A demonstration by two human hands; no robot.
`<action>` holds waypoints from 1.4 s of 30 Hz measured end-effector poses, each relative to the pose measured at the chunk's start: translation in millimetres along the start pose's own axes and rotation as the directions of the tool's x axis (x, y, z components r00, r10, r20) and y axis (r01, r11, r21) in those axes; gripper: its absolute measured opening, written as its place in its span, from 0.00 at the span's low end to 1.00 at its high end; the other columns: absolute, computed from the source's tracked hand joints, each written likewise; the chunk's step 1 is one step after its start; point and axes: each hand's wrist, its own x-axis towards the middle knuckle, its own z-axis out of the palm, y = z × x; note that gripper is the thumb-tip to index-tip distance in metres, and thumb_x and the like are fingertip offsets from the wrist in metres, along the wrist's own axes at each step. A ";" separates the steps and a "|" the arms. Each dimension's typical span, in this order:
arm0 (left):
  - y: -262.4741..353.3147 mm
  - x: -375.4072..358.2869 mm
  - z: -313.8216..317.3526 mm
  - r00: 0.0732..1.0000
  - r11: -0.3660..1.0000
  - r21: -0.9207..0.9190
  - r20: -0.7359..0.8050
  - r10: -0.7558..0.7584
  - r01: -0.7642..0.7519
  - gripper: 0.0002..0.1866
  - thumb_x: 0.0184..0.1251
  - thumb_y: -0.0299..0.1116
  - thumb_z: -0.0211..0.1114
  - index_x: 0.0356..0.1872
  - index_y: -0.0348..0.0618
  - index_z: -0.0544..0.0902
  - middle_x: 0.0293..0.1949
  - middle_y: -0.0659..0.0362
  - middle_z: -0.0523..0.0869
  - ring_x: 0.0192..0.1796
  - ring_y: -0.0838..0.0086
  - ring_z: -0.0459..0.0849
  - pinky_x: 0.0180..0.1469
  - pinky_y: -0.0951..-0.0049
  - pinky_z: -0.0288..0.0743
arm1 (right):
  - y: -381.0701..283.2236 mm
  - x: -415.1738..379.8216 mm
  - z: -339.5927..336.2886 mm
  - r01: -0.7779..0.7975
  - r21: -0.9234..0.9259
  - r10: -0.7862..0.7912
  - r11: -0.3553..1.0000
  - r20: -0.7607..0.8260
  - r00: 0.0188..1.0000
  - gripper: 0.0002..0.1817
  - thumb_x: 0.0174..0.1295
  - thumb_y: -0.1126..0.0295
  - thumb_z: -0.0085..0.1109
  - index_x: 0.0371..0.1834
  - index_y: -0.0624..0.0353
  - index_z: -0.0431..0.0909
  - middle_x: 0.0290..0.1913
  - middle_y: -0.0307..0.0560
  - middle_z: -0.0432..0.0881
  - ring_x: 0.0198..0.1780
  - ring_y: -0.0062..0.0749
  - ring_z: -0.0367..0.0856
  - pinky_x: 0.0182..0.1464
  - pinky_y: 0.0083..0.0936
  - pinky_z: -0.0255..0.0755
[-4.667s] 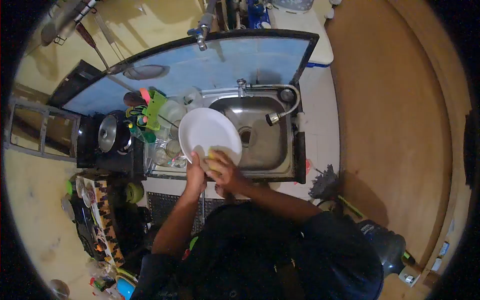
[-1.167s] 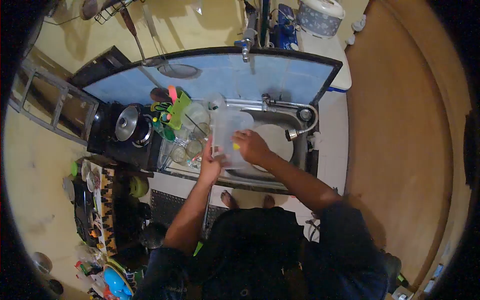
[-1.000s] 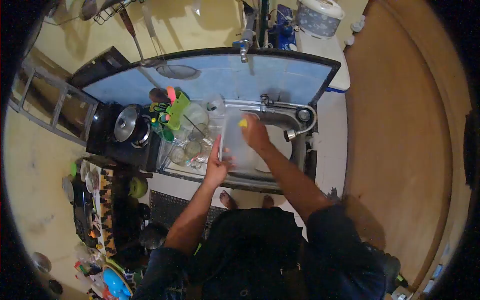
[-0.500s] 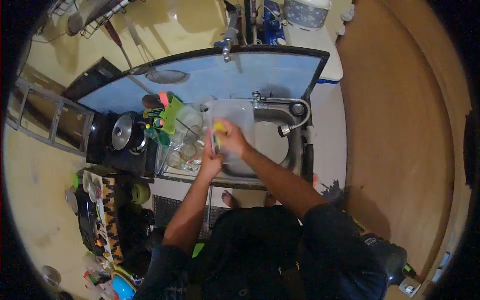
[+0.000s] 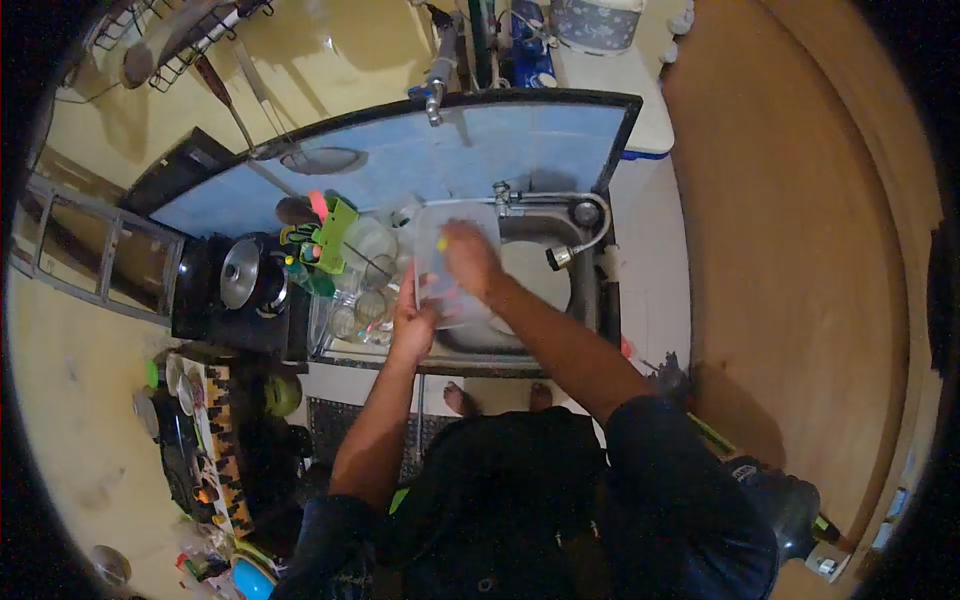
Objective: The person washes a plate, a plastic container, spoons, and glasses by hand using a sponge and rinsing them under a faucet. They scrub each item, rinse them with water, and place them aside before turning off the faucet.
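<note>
A clear plastic container [image 5: 458, 212] is held over the left part of the sink [image 5: 590, 290]. My left hand [image 5: 414, 326] grips its near left edge, with the thumb side against the wall. Inside the container is my right hand [image 5: 472, 262], slightly blurred and closed on a yellow sponge [image 5: 442, 244]. Only a small bit of the sponge shows past the fingers. To the left of my left hand, several glass jars [image 5: 371, 302] and other dishes crowd the drainboard.
A faucet with a flexible hose [image 5: 604, 225] bends over the sink's right side. A green utensil caddy [image 5: 335, 235] stands left of the dishes. Farther left, a lidded pot [image 5: 240, 273] rests on the stove. A wall tap [image 5: 433, 105] juts out above the backsplash.
My right hand has shifted slightly right within the container, and less of the sponge shows. The container's inside faces me more now. My left hand keeps its grip.
</note>
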 end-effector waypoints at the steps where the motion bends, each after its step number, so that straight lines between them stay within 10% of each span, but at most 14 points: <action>1: 0.8 2.6 -0.4 0.999 0.999 0.011 -0.036 0.033 -0.033 0.45 0.48 0.09 0.45 0.70 0.59 0.53 0.54 0.57 0.65 0.48 0.64 0.78 0.43 0.63 0.80 | -6.6 -7.4 5.0 0.165 -0.029 -0.164 0.986 0.027 0.986 0.18 0.51 0.74 0.50 0.47 0.66 0.74 0.46 0.61 0.77 0.49 0.51 0.76 0.54 0.37 0.70; 5: -9.3 1.1 -18.8 0.984 1.000 -0.013 -0.180 0.009 -0.011 0.45 0.47 0.09 0.45 0.70 0.60 0.53 0.54 0.57 0.65 0.46 0.65 0.78 0.43 0.65 0.80 | -10.1 -54.4 1.9 0.385 0.186 -0.397 0.904 0.028 0.917 0.13 0.50 0.72 0.52 0.40 0.65 0.74 0.43 0.58 0.75 0.48 0.51 0.75 0.52 0.40 0.71; 6: -12.3 -1.6 -18.0 0.988 1.000 0.002 -0.156 0.023 -0.023 0.45 0.47 0.09 0.44 0.70 0.60 0.54 0.55 0.57 0.65 0.46 0.66 0.78 0.43 0.66 0.79 | -10.4 -50.9 -9.6 0.199 0.111 -0.225 0.974 0.329 0.917 0.14 0.50 0.74 0.51 0.41 0.66 0.73 0.45 0.59 0.74 0.50 0.51 0.73 0.54 0.39 0.70; 9: -16.7 -4.2 -12.9 0.995 0.998 0.023 -0.085 0.059 -0.057 0.45 0.46 0.08 0.44 0.70 0.58 0.55 0.55 0.58 0.65 0.48 0.67 0.78 0.44 0.67 0.79 | 1.3 -21.6 -11.4 0.017 -0.197 0.026 0.980 0.212 0.977 0.19 0.51 0.77 0.50 0.48 0.68 0.70 0.52 0.65 0.71 0.54 0.54 0.70 0.55 0.40 0.69; 12: -7.2 -1.1 -5.7 0.995 0.995 0.039 -0.034 0.097 -0.096 0.43 0.47 0.08 0.43 0.69 0.53 0.56 0.54 0.58 0.67 0.49 0.67 0.78 0.45 0.68 0.79 | 9.0 0.1 1.9 0.018 0.010 -0.017 1.000 -0.077 0.997 0.19 0.46 0.77 0.52 0.45 0.69 0.70 0.49 0.65 0.71 0.50 0.57 0.71 0.53 0.41 0.68; 19: -20.3 4.9 -13.2 0.972 0.985 0.127 -0.190 0.136 -0.113 0.28 0.65 0.24 0.53 0.67 0.45 0.60 0.53 0.56 0.73 0.50 0.69 0.77 0.44 0.69 0.77 | -25.1 -58.6 14.2 -0.136 -0.015 0.135 0.991 0.279 0.951 0.21 0.51 0.75 0.51 0.49 0.71 0.68 0.45 0.64 0.72 0.47 0.58 0.71 0.50 0.42 0.68; 21: -23.6 11.5 -10.9 0.972 0.968 0.213 -0.163 0.167 -0.130 0.26 0.67 0.29 0.55 0.66 0.45 0.61 0.52 0.56 0.74 0.49 0.71 0.77 0.44 0.70 0.77 | -43.9 -68.8 24.1 -0.143 0.500 0.124 0.854 0.072 0.990 0.22 0.54 0.67 0.54 0.50 0.67 0.69 0.43 0.66 0.75 0.49 0.58 0.73 0.51 0.42 0.68; 23: -25.2 13.2 -10.7 0.972 0.942 0.304 -0.142 0.189 -0.139 0.25 0.68 0.35 0.56 0.65 0.45 0.63 0.51 0.55 0.76 0.48 0.72 0.77 0.44 0.72 0.76 | -49.8 -71.3 19.5 -0.266 0.534 0.151 0.802 0.249 0.957 0.23 0.54 0.63 0.55 0.50 0.66 0.70 0.43 0.66 0.76 0.48 0.57 0.74 0.51 0.42 0.68; 29: -23.2 8.6 -6.3 0.849 0.895 -0.122 -0.285 -0.446 0.429 0.21 0.69 0.40 0.55 0.60 0.48 0.70 0.55 0.54 0.75 0.57 0.67 0.72 0.59 0.71 0.63 | -19.6 -94.4 -16.5 -0.109 0.358 -0.146 0.927 0.614 0.776 0.13 0.53 0.64 0.58 0.40 0.58 0.77 0.37 0.55 0.80 0.42 0.51 0.79 0.44 0.37 0.71; 31: -25.3 -1.7 9.5 0.943 0.958 0.173 -0.283 -0.176 0.230 0.19 0.67 0.39 0.58 0.56 0.43 0.73 0.53 0.53 0.77 0.50 0.68 0.77 0.49 0.68 0.72 | -6.8 -96.8 -17.6 0.005 0.371 -0.238 0.929 0.586 0.775 0.13 0.52 0.63 0.59 0.38 0.57 0.79 0.35 0.54 0.81 0.39 0.49 0.80 0.43 0.35 0.72; 32: -91.1 19.5 -26.7 0.924 0.592 0.782 -0.057 0.378 -0.194 0.16 0.66 0.39 0.59 0.50 0.42 0.77 0.53 0.52 0.77 0.51 0.61 0.77 0.53 0.65 0.69 | -2.7 -78.7 -25.6 0.066 0.280 -0.252 0.958 0.702 0.666 0.13 0.51 0.63 0.61 0.37 0.57 0.80 0.33 0.52 0.81 0.37 0.46 0.80 0.42 0.34 0.72; 33: -72.9 12.6 -22.5 0.922 0.597 0.781 -0.075 0.381 -0.184 0.16 0.66 0.39 0.59 0.50 0.42 0.77 0.53 0.52 0.77 0.51 0.61 0.77 0.53 0.65 0.69 | 1.8 -64.8 -33.1 0.137 0.196 -0.239 0.971 0.806 0.542 0.12 0.50 0.63 0.62 0.35 0.57 0.81 0.31 0.51 0.81 0.35 0.43 0.80 0.41 0.32 0.73; 35: -13.2 -4.6 -3.1 0.762 0.283 0.721 0.512 0.397 -0.633 0.14 0.65 0.39 0.59 0.45 0.39 0.78 0.51 0.50 0.78 0.53 0.57 0.75 0.57 0.62 0.65 | 19.9 -47.6 -49.2 0.096 0.317 -0.312 0.944 0.755 0.576 0.11 0.49 0.64 0.63 0.32 0.57 0.81 0.30 0.49 0.82 0.33 0.40 0.80 0.41 0.30 0.73; 42: -68.1 10.5 -32.3 0.977 0.936 0.325 0.114 -0.180 0.135 0.06 0.68 0.36 0.56 0.37 0.46 0.76 0.32 0.62 0.81 0.35 0.78 0.78 0.40 0.75 0.72 | 51.6 -18.2 -76.1 -0.447 0.463 0.410 0.765 0.185 0.893 0.11 0.51 0.70 0.61 0.39 0.57 0.78 0.35 0.47 0.82 0.36 0.36 0.80 0.44 0.31 0.73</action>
